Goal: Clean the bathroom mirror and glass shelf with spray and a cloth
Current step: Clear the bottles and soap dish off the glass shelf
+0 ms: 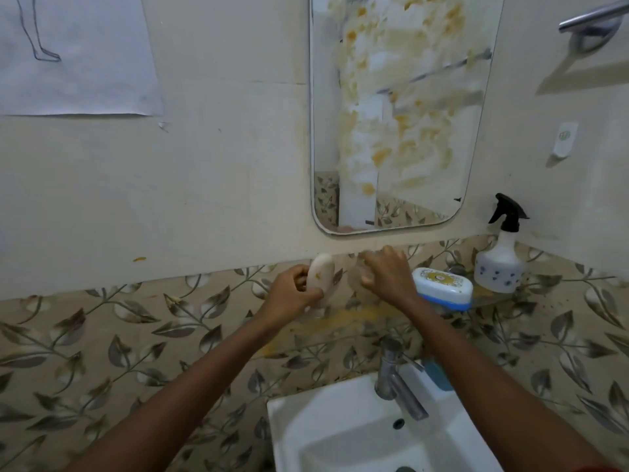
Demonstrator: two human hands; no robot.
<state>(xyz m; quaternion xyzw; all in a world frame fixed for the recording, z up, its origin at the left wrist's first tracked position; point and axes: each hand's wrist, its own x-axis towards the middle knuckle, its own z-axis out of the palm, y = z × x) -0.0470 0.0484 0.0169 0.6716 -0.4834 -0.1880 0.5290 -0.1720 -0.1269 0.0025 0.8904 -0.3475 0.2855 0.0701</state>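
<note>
The wall mirror (401,107) is smeared with white and yellow stains over most of its glass. Below it runs the glass shelf (493,297), with yellow smears near its middle. My left hand (289,298) grips a white oval container (321,277) with a yellow spot, held upright over the shelf's left end. My right hand (388,277) is closed around a blurred, see-through object (357,275); I cannot tell what it is. A white spray bottle (500,260) with a black trigger stands on the shelf's right end. No cloth shows.
A white and blue soap box (442,287) sits on the shelf beside my right wrist. A white basin (306,424) with a metal tap (391,376) lies below; a blue object (439,374) sits behind the tap. A towel bar (592,18) is at the upper right.
</note>
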